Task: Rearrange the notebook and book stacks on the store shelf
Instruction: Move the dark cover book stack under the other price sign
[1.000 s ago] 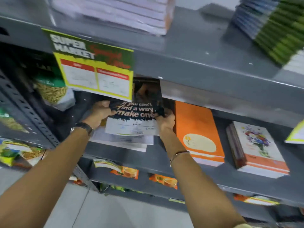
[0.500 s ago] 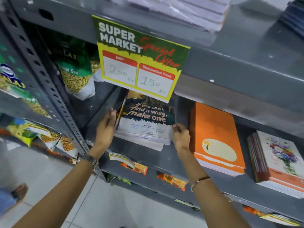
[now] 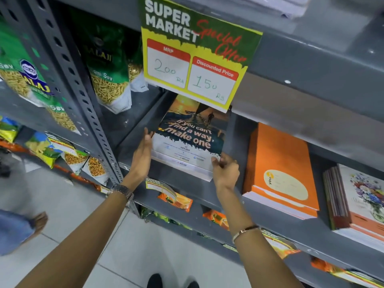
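Grey shelf [image 3: 182, 196] carries three stacks; left hand [image 3: 141, 156] lies flat against the notebooks [image 3: 187, 150], right hand [image 3: 225, 170] pinches their top cover's corner.

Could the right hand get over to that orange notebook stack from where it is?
Probably yes. The right hand sits at the quote notebook's near corner, and only bare shelf lies between it and the orange notebook stack.
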{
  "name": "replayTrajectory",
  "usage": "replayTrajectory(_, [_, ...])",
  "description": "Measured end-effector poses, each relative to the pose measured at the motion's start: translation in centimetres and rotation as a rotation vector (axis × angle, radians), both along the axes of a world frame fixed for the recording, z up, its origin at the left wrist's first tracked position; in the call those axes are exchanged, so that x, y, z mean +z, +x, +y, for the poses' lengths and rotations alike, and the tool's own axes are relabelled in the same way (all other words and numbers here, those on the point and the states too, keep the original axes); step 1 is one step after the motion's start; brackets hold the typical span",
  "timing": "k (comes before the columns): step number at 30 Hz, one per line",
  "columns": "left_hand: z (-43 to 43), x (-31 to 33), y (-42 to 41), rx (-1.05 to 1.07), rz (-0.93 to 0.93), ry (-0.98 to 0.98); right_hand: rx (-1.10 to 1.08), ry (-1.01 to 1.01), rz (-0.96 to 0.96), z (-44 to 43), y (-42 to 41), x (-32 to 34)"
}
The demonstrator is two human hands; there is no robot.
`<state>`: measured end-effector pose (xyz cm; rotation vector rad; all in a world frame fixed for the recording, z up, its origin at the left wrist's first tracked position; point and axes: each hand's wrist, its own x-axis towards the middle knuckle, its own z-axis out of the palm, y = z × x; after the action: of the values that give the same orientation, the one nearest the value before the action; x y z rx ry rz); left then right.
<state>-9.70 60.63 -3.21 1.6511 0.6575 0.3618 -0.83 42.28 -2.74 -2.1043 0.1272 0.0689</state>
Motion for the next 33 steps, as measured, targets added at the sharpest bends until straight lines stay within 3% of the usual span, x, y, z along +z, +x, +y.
replayTrajectory(9, [0.3, -0.1, -0.2, -0.038, -0.055, -0.015, 0.015, 0.020, 0.002, -0.1, -0.5, 0.1])
replayTrajectory(15, [-1.0, -0.9, -0.7, 0.024, -0.082, 0.116, 0.064, 0.014, -0.028, -0.6, -1.2, 0.5])
replayTrajectory(22, [1.3, -1.8, -3.0, -0.028, -0.098, 0.373, 0.324, -0.135, -0.198, -2.6, -3.4, 1.0])
replayTrajectory(25, [2.3, -1.8, -3.3, -0.020, -0.124, 0.521, 0.268, -0.162, -0.231, -2.5, -3.6, 0.5])
replayTrajectory(33, [2.5, -1.6, -3.1, 0.029, -0.174, 0.479, 0.164, -0.117, -0.261, -2.2, -4.5, 0.0])
